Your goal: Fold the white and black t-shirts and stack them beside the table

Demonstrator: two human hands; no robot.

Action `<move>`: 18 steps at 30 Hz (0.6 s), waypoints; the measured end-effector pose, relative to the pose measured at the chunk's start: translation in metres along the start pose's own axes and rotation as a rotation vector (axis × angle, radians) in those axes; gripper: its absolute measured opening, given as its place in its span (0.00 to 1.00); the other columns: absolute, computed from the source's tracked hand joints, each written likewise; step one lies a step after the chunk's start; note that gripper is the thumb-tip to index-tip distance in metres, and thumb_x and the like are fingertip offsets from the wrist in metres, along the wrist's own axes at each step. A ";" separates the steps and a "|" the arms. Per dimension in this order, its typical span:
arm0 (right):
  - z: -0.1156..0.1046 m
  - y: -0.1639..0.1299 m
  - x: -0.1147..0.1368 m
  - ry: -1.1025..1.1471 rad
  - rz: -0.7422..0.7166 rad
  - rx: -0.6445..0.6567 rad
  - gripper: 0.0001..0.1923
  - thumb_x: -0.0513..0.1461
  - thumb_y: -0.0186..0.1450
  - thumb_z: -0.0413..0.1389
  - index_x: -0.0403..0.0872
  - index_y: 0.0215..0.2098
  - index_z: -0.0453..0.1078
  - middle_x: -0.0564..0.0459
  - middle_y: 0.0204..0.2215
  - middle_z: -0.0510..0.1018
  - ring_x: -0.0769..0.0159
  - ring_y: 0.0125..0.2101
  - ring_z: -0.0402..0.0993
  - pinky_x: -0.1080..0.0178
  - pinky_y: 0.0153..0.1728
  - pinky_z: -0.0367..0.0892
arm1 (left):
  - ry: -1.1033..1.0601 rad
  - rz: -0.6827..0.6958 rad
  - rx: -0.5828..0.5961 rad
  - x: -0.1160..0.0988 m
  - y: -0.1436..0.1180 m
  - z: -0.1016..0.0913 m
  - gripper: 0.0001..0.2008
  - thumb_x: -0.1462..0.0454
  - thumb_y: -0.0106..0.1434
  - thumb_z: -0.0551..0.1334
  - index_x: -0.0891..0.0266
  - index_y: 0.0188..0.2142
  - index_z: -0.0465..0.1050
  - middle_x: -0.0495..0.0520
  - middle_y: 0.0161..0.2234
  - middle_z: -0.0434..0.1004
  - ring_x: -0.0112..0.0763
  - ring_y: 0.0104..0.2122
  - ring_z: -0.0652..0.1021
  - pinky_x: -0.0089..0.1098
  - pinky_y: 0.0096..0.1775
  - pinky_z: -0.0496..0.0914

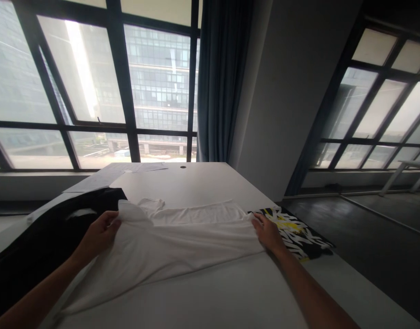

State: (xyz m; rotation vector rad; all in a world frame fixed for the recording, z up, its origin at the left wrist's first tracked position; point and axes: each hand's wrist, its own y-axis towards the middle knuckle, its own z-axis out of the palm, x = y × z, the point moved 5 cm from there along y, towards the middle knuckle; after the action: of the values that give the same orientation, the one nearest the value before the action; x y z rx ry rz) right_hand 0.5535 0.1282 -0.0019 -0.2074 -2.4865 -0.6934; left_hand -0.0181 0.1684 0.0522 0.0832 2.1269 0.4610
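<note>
1. Grip: left hand (pixel 100 231) is pinching the left edge of the white shirt (pixel 168 246), fingers closed on the cloth. Right hand (pixel 268 233) lies flat and open on the shirt's right edge, pressing it down.
2. Step, as I read it: mid-fold or smoothing. The next move needs both edges kept taut and level.
3. Shirt lies spread on the white table (pixel 203 183), between the hands.
4. Black garment (pixel 41 237) lies just left, printed black cloth (pixel 299 233) just right.
</note>
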 end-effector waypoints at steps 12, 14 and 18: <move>-0.035 -0.014 0.012 -0.348 0.041 0.296 0.17 0.47 0.60 0.57 0.47 0.43 0.74 0.47 0.36 0.81 0.58 0.37 0.76 0.61 0.37 0.66 | 0.497 -0.030 0.336 0.062 -0.050 -0.003 0.38 0.41 0.52 0.60 0.59 0.57 0.69 0.63 0.59 0.67 0.49 0.48 0.77 0.40 0.47 0.72; -0.036 -0.015 0.007 -0.375 0.067 0.363 0.15 0.46 0.57 0.59 0.48 0.40 0.75 0.50 0.32 0.81 0.58 0.34 0.76 0.62 0.34 0.64 | 0.546 -0.101 0.365 0.067 -0.067 -0.018 0.39 0.40 0.50 0.60 0.59 0.56 0.70 0.60 0.49 0.76 0.46 0.41 0.79 0.38 0.42 0.73; -0.031 -0.015 -0.001 -0.398 0.074 0.429 0.11 0.40 0.56 0.60 0.49 0.38 0.74 0.52 0.29 0.80 0.60 0.33 0.76 0.63 0.32 0.63 | 0.490 -0.181 0.447 0.068 -0.088 -0.032 0.40 0.42 0.46 0.61 0.63 0.54 0.72 0.56 0.34 0.79 0.40 0.30 0.78 0.34 0.35 0.71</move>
State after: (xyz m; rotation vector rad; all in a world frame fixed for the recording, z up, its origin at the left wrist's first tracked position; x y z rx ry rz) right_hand 0.5639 0.0992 0.0131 -0.2963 -2.9148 -0.0771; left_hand -0.0723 0.0932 -0.0167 0.0315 2.6588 -0.1269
